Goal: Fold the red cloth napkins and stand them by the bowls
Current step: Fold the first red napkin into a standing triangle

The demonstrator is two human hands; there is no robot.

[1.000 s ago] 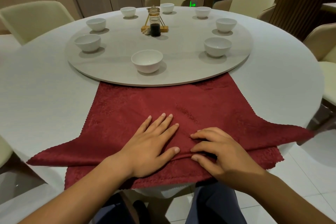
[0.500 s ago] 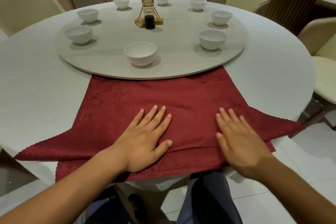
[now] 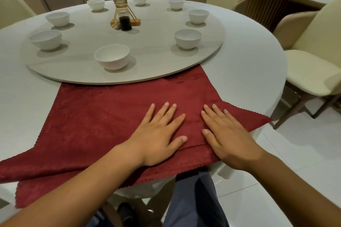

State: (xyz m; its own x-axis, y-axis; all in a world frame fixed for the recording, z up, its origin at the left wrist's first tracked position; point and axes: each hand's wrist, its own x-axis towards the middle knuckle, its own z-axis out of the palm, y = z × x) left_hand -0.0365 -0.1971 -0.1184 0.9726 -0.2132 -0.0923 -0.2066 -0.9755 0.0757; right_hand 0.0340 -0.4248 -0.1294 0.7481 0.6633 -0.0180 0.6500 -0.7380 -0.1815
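A red cloth napkin point(image 3: 103, 116) lies spread on the white round table's near edge, its far side tucked under the turntable, with a folded flap across the front. My left hand point(image 3: 158, 134) presses flat on it with fingers spread. My right hand point(image 3: 223, 134) lies flat beside it, fingers straight, on the napkin's right part. Several white bowls ring the turntable; the nearest bowl point(image 3: 112, 59) stands just beyond the napkin, another bowl point(image 3: 187, 38) to the right.
A grey turntable point(image 3: 156, 72) fills the table point(image 3: 249, 64) centre, with a soy sauce bottle on a wooden stand point(image 3: 124, 17). Cream chairs point(image 3: 313, 68) surround the table. The napkin's corners hang over the table edge near my legs.
My right hand went from curled on the fold to flat with straight fingers, then slid back toward my left hand. The left hand stayed pressed flat. The view shifted rightward.
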